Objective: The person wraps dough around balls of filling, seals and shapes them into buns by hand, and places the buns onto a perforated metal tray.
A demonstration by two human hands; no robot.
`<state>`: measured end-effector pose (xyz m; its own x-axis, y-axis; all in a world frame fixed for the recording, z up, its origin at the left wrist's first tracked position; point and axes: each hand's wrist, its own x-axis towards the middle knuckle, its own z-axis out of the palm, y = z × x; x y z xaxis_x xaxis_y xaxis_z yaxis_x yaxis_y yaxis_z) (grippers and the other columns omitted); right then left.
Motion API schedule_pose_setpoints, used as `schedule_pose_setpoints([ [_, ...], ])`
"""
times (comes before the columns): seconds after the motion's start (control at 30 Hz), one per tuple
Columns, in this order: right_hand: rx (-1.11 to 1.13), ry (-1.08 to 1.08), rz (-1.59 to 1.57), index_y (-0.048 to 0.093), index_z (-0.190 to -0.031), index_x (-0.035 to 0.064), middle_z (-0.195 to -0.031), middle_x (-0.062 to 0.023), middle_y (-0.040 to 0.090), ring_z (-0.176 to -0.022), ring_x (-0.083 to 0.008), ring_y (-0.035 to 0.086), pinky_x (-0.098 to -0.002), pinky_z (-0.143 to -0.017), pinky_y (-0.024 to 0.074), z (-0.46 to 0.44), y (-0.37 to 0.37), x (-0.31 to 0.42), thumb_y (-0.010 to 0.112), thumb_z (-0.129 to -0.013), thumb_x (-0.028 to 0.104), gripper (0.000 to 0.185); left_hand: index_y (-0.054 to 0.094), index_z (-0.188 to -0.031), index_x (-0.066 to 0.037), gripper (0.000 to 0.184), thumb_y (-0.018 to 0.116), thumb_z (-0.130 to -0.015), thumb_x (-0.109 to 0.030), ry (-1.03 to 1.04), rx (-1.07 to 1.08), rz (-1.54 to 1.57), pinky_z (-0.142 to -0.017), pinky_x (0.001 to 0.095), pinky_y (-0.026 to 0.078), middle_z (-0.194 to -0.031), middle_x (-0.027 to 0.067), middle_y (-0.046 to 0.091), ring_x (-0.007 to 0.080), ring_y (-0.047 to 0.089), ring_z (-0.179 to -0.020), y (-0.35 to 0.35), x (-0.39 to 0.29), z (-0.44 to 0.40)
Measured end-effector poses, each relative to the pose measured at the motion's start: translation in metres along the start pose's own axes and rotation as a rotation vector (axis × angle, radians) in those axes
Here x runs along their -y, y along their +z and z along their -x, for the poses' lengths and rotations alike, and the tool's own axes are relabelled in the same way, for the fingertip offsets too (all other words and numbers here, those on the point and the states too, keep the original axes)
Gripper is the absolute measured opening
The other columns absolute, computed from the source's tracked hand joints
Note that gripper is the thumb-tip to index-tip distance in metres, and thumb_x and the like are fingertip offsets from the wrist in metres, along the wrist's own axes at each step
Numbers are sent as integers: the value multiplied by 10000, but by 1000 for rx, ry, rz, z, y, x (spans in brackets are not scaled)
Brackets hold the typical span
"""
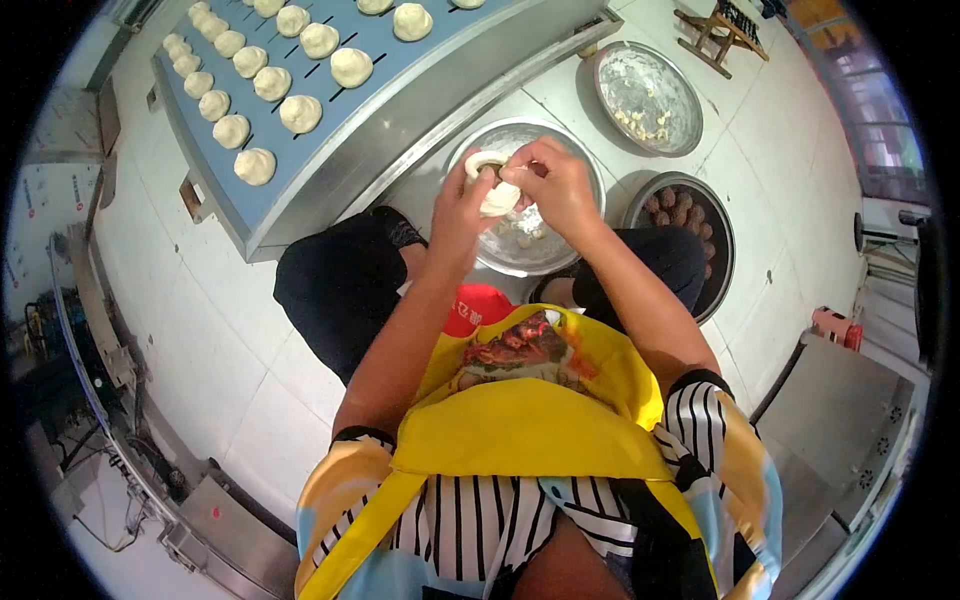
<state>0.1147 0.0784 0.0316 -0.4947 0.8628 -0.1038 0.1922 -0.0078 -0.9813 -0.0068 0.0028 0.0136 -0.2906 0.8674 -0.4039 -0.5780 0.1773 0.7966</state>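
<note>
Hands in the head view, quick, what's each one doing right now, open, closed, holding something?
Left hand: closed around a piece of dough, holding it.
Right hand: closed, gripping the same dough at its edge.

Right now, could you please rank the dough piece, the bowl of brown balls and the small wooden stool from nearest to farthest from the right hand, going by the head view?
1. Dough piece: nearest, touching the right hand.
2. Bowl of brown balls: to the hand's right.
3. Small wooden stool: farthest, ahead and right.
</note>
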Motion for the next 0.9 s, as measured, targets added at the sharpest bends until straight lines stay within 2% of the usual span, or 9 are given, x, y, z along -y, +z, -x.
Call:
schedule_pose_setpoints([
  [0.1, 29, -108, 124, 608, -821, -6, -843, -94, 539, -632, -167, 586, -303, -544, 465, -1, 2, -1, 752, -722, 82, 196, 449, -1283, -64, 408, 520, -899, -182, 4, 32, 31, -828, 453, 548, -1178, 118, 534, 247, 594, -1018, -2, 2, 1],
  [0.4, 117, -323, 204, 607, -826, -8, -843, -85, 550, -658, -184, 588, -304, -551, 469, 1, -4, -11, 716, -744, 76, 161, 445, -1296, -22, 431, 511, -882, -121, -108, 180, -40, -832, 466, 559, -1174, 147, 540, 275, 586, -1062, -13, -13, 7],
  [0.5, 183, -409, 239, 601, -869, -18, -873, -67, 542, -593, -126, 556, -237, -496, 489, 4, -4, -7, 650, -808, -2, 80, 437, -1325, -48, 445, 511, -893, -123, -186, 218, -131, -853, 428, 550, -1210, 129, 523, 268, 568, -1086, -15, -21, 9],
  [0.6, 110, -282, 294, 607, -822, -19, -773, -81, 561, -634, -168, 597, -293, -517, 485, 1, -12, -1, 698, -760, 52, 131, 424, -1346, -76, 458, 530, -912, -176, 36, 295, -416, -903, 374, 507, -1244, 104, 502, 248, 548, -1104, -20, -20, 11],
  [0.7, 61, 13, -108, 611, -825, -34, -723, -67, 549, -622, -142, 591, -271, -476, 503, -4, -13, 1, 689, -782, 48, 122, 420, -1354, -101, 447, 501, -954, -285, 530, 197, -694, -940, 334, 460, -1269, 84, 482, 230, 534, -1104, -30, 11, -1],
  [0.73, 39, -21, -82, 611, -834, -50, -752, -62, 535, -621, -120, 578, -255, -468, 523, -1, -8, 5, 683, -791, 38, 121, 434, -1326, -74, 475, 415, -982, -401, 172, 151, 82, -939, 332, 447, -1228, 87, 509, 205, 544, -1075, -12, 13, 7],
  [0.77, 79, -24, -48, 609, -840, -52, -761, -58, 539, -599, -118, 570, -249, -478, 515, 0, -5, 4, 682, -795, 38, 124, 471, -1257, -16, 537, 334, -992, -463, 214, 90, 164, -867, 328, 489, -1149, 102, 555, 185, 574, -1020, -13, 35, -6],
  [0.83, 155, -22, 21, 603, -854, -55, -780, -49, 545, -556, -114, 556, -239, -497, 499, 4, 1, 3, 680, -804, 37, 130, 497, -1193, 28, 567, 338, -987, -476, 179, -38, 114, -785, 319, 521, -1045, 114, 600, 176, 614, -926, -13, 37, -11],
  [0.9, 230, -86, 74, 620, -840, -43, -811, -55, 538, -633, -118, 572, -244, -505, 511, 10, -3, 8, 666, -806, 27, 90, 510, -1176, 31, 593, 332, -980, -500, 154, 12, 78, -746, 317, 534, -1012, 118, 612, 180, 630, -880, -18, 35, -10],
])
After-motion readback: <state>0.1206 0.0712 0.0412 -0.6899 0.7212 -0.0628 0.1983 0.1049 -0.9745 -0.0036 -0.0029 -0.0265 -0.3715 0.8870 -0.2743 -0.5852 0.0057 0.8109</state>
